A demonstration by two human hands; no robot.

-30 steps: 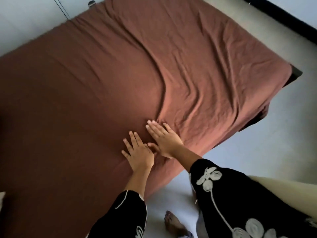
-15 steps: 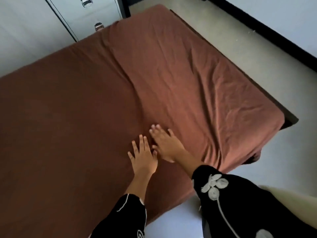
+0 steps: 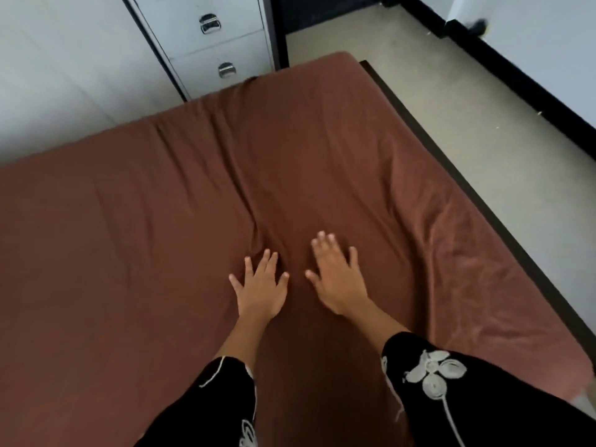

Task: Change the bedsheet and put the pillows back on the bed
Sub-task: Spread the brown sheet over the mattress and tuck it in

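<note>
A brown bedsheet [image 3: 135, 246] covers the whole mattress and fills most of the view. Both palms lie flat on it near the middle. My left hand [image 3: 261, 288] presses down with fingers spread, just below a long crease [image 3: 248, 201] that runs up the sheet. My right hand [image 3: 338, 279] rests beside it, a small gap apart, fingers straight. More wrinkles [image 3: 451, 246] lie toward the right edge. No pillow is in view.
A grey drawer cabinet [image 3: 213, 43] stands against the bed's far side. The dark bed frame [image 3: 503, 240] shows along the right edge, with beige floor [image 3: 467, 101] beyond it and a black skirting [image 3: 516, 72] at the wall.
Both hands have slid further onto the sheet, away from the bed's edge, and moved apart. The big fold above them has flattened into a narrower crease. The view has tilted up.
</note>
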